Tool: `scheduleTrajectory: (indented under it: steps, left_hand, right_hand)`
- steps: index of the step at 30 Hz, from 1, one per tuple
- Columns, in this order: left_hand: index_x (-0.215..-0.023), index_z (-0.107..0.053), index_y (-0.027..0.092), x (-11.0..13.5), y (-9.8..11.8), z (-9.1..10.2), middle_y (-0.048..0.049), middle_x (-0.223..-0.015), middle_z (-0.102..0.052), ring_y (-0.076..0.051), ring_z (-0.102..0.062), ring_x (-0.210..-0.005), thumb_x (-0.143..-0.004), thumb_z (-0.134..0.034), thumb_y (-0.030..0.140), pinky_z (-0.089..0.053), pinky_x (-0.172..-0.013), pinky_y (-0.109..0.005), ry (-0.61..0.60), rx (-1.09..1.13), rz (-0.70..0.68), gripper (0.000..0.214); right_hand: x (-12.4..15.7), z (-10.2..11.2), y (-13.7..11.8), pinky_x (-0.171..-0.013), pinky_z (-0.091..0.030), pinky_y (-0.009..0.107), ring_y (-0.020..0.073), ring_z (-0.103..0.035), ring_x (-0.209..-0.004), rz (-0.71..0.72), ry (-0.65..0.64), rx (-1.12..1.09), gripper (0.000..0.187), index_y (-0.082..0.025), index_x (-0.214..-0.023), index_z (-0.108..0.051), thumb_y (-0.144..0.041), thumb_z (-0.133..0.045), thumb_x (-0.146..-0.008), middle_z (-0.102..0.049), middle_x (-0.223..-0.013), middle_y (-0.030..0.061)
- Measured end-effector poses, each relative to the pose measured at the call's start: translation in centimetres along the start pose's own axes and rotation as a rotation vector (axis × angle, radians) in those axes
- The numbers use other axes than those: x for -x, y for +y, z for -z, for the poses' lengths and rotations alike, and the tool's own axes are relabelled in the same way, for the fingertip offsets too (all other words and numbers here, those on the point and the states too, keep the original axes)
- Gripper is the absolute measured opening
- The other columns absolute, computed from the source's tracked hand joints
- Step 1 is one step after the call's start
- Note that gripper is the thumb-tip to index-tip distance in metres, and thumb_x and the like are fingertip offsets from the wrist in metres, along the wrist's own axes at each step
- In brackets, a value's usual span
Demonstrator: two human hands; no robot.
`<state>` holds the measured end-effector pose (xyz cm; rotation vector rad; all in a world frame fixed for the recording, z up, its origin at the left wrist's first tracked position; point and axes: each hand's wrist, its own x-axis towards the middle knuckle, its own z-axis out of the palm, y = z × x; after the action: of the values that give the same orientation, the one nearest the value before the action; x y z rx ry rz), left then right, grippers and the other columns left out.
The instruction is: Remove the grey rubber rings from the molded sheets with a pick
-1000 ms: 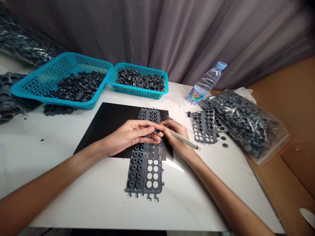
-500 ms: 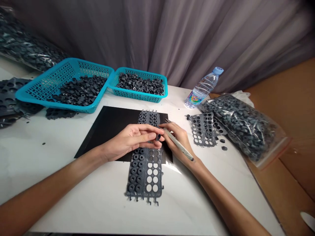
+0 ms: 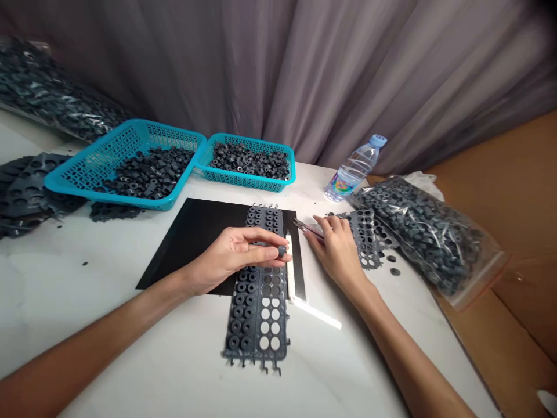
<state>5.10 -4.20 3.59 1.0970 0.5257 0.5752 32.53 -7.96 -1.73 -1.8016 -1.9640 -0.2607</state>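
Observation:
My left hand (image 3: pixel 235 255) pinches a small dark grey rubber piece (image 3: pixel 282 251) between thumb and fingertips, above a grey moulded sheet (image 3: pixel 256 296). Rows of ring-shaped pieces fill the sheet's left side, while round holes run down the lower right. My right hand (image 3: pixel 335 247) is closed around metal tweezers (image 3: pixel 310 228), their tips pointing toward the sheet. A pale-handled pen-like tool (image 3: pixel 290 267) lies along the sheet's right edge, between my hands. Beneath the sheet's upper part is a black mat (image 3: pixel 183 244).
Two blue baskets (image 3: pixel 169 203) (image 3: pixel 248 181) of dark pieces stand behind the mat. At the right are a water bottle (image 3: pixel 354 168), a bag of pieces (image 3: pixel 430 232) and another holed sheet (image 3: pixel 365 235). More sheets (image 3: pixel 30 186) lie left, before a large bag (image 3: pixel 52 87).
My right hand has let go of the pale-handled tool, now lying beside the sheet, and has moved right with the tweezers. My left hand still pinches the small piece, now turned.

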Motion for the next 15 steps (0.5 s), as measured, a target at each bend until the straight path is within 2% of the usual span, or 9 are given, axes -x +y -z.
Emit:
scheduleTrajectory:
  steps: [4, 9, 12, 15]
  left_hand:
    - [-0.113, -0.078, 0.013, 0.0, 0.0, 0.0, -0.0143, -0.112, -0.080, -0.023, -0.079, -0.102, -0.086, -0.086, 0.029, -0.060, -0.101, -0.036, 0.002, -0.025, -0.020, 0.031]
    - [-0.115, -0.076, 0.014, 0.1, -0.1, 0.2, -0.0146, -0.117, -0.079, -0.022, -0.078, -0.106, -0.090, -0.083, 0.028, -0.059, -0.102, -0.031, -0.018, -0.048, -0.044, 0.029]
    - [-0.115, -0.076, 0.014, 0.1, -0.2, 0.3, -0.0148, -0.118, -0.078, -0.024, -0.076, -0.112, -0.093, -0.080, 0.029, -0.058, -0.105, -0.033, -0.018, -0.059, -0.062, 0.027]
    - [-0.115, -0.075, 0.015, 0.0, -0.3, 0.3, -0.0123, -0.117, -0.078, -0.027, -0.074, -0.117, -0.092, -0.081, 0.027, -0.059, -0.105, -0.035, 0.001, -0.027, -0.103, 0.026]
  right_hand:
    - [0.1, -0.5, 1.8, -0.091, -0.051, 0.048, 0.0325, -0.060, -0.100, -0.093, -0.089, -0.155, 0.029, -0.021, -0.113, -0.068, -0.043, -0.052, -0.104, -0.065, -0.107, 0.0144]
    - [0.0, -0.3, 2.1, -0.082, -0.049, 0.041, 0.0278, -0.063, -0.089, -0.190, -0.222, -0.363, 0.021, -0.022, -0.100, -0.062, -0.043, -0.057, -0.101, -0.065, -0.093, 0.0086]
    - [-0.1, 0.3, 1.4, -0.085, -0.047, 0.041, 0.0275, -0.061, -0.093, -0.175, -0.177, -0.401, 0.025, -0.022, -0.096, -0.060, -0.042, -0.049, -0.105, -0.064, -0.097, 0.0101]
    - [-0.3, 1.3, 0.1, -0.079, -0.045, 0.037, 0.0239, -0.059, -0.084, -0.220, -0.126, -0.509, 0.028, -0.023, -0.097, -0.058, -0.044, -0.044, -0.108, -0.063, -0.094, 0.0074]
